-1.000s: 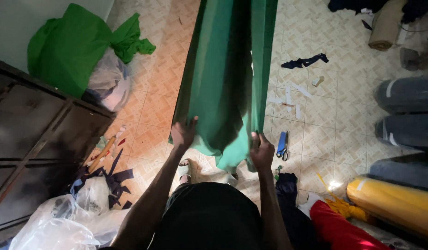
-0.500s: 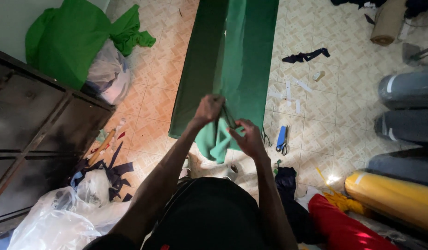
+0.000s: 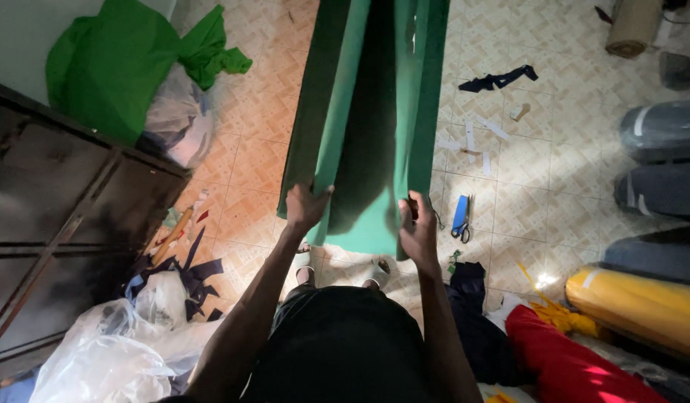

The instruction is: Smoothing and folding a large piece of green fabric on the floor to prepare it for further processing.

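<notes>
A long strip of green fabric hangs down in front of me over the tiled floor. My left hand grips its lower left edge. My right hand grips the lower right edge. The two hands are held apart, so the bottom of the cloth is spread between them. Below the hem I see my feet in pale sandals.
Blue-handled scissors lie on the floor right of the cloth. A dark metal cabinet stands at left, with green cloth and plastic bags behind it. Rolls of grey and yellow fabric line the right side. Scraps litter the tiles.
Half a second ago my hands were together at the middle of the cloth. They have now moved apart and lower, spreading the bottom edge.
</notes>
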